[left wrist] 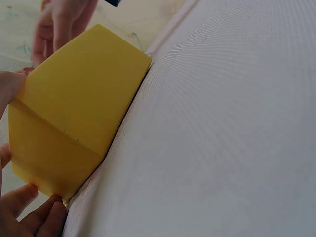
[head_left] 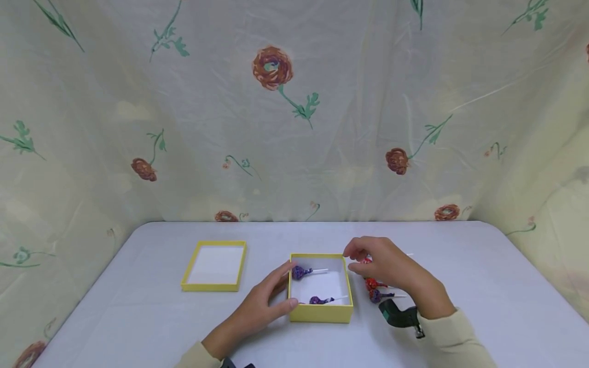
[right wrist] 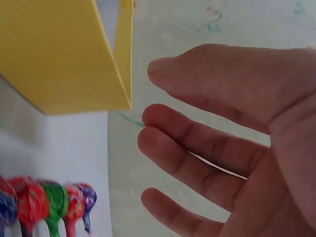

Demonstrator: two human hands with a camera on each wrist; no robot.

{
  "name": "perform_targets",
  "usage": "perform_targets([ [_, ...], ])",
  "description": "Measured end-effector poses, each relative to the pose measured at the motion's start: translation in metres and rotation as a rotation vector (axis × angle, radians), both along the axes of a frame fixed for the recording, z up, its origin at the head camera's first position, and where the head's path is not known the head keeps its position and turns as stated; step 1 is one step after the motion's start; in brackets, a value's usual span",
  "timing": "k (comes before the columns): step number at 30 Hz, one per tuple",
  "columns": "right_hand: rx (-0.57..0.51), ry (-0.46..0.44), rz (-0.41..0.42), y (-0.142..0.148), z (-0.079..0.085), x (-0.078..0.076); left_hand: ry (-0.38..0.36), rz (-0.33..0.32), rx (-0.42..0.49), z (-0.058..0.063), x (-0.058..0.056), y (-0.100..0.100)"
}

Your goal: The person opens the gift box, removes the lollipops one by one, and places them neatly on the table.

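A yellow box (head_left: 320, 314) with a white inside stands uncovered in the middle of the table. Inside it lie two purple-wrapped lollipops, one (head_left: 299, 273) near the back left and one (head_left: 317, 300) near the front. My left hand (head_left: 264, 301) holds the box by its left side and front left corner, thumb at the front rim. Past the box's right rim hovers my right hand (head_left: 386, 263), thumb and fingers apart with nothing between them. Below that hand sits a row of lollipops (right wrist: 32, 202) in red, green and purple wrappers, partly hidden in the head view.
A yellow-rimmed lid (head_left: 210, 288) lies on the table, left of the box, its white inside facing up. White cloth covers the table (head_left: 152, 317). A flowered curtain (head_left: 331, 153) hangs behind the table and along both sides.
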State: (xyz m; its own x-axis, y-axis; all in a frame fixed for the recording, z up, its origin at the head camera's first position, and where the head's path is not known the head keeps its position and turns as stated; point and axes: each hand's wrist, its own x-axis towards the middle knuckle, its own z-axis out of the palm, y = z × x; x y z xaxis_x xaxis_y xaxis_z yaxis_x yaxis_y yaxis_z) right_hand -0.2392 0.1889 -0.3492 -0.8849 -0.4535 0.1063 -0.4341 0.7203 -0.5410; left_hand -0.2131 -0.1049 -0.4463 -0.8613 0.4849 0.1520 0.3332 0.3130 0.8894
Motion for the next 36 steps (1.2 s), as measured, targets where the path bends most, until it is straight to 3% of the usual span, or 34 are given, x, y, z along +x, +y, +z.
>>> perform_targets([
  [16,0.027,-0.053,0.116,-0.035,-0.003,0.008,-0.014,0.003,-0.006,0.001,0.001,0.0],
  [22,0.036,-0.099,0.117,-0.044,-0.007,0.01,-0.012,0.0,-0.004,0.001,0.0,0.0],
  [31,0.024,-0.015,0.242,-0.051,-0.019,0.01,0.0,-0.014,0.025,-0.001,-0.001,-0.001],
  [36,0.038,-0.036,0.266,-0.055,-0.024,0.009,0.008,-0.019,0.033,-0.001,0.0,-0.001],
])
